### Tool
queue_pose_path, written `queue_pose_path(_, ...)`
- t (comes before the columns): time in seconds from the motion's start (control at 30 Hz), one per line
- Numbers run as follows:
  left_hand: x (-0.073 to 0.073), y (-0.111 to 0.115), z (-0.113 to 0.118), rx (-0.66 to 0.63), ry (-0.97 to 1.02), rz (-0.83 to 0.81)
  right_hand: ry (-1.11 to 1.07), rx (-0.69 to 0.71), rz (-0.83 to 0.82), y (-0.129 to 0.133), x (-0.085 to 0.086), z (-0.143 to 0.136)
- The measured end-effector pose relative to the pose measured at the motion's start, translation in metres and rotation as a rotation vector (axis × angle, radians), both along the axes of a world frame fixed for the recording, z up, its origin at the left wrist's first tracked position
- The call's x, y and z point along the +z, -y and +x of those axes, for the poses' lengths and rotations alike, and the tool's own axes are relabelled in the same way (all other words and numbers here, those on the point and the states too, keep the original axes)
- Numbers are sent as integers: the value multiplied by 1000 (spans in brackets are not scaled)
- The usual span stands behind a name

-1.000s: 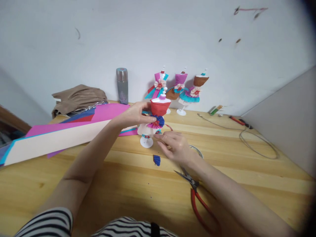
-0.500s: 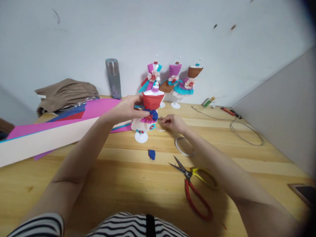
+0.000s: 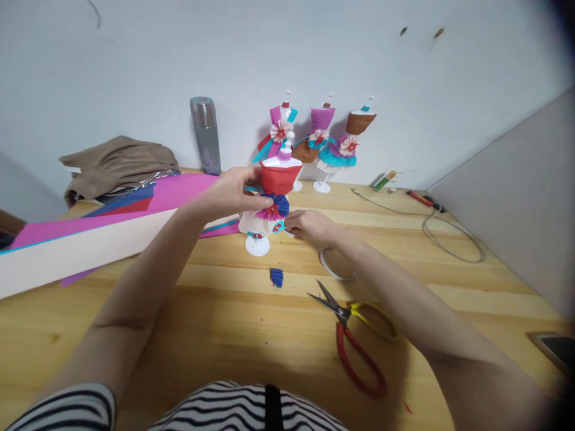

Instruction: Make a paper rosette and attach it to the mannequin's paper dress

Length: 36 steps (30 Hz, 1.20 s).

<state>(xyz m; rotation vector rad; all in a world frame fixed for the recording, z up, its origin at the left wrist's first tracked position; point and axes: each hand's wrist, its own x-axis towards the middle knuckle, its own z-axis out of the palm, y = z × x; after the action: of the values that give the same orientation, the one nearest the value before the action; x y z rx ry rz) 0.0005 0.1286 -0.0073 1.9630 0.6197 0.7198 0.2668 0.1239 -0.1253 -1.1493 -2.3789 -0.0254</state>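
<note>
A miniature dress form (image 3: 281,178) with a red paper bodice and pale skirt stands leaning on its white round base (image 3: 257,246). My left hand (image 3: 238,193) is closed around its waist from the left. The thumb presses on a pleated blue and pink rosette (image 3: 275,208) with a red centre; the other fingers are hidden behind the bodice. My right hand (image 3: 309,225) is pinched at the skirt's right edge, beside a small turquoise and red ornament (image 3: 279,226). What lies between its fingertips is too small to make out. A blue pleated scrap (image 3: 277,277) rests in front.
Open scissors (image 3: 344,314) lie in front of my right forearm, near a white ring (image 3: 335,266). Behind stand three dressed forms (image 3: 360,123) and a grey flask (image 3: 206,137). Coloured sheets (image 3: 90,257) and brown cloth (image 3: 126,155) are at left, a grey cable (image 3: 449,239) at right.
My right hand has moved slightly left, its fingertips now against the skirt's edge. The left hand keeps its hold on the dress form. The view has shifted a little.
</note>
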Motion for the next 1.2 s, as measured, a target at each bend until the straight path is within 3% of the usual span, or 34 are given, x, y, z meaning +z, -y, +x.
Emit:
queue_pose_path(0.13, 0, -1, 0, 0, -9, 15, 13, 114, -157, 4, 3, -5)
queue_pose_path(0.33, -5, -3, 0, -25, 36, 37, -250, -53, -141, 9, 11, -1)
queue_pose_path(0.43, -7, -5, 1, -50, 59, 30, -440, -125, -50, 28, 31, -12)
queue_pose_path(0.53, -7, -6, 1, -70, 75, 35, -720, -161, 114, 61, 57, -40)
queue_pose_path(0.67, -6, -4, 1, -60, 77, 52, -608, -117, 218, 93, 79, -80)
queue_pose_path(0.93, -5, 0, 0, -35, 64, 38, -466, -188, 345, 81, 70, -92)
queue_pose_path(1.2, -5, 0, -1, -41, 73, 22, -473, -223, 383, 79, 69, -96)
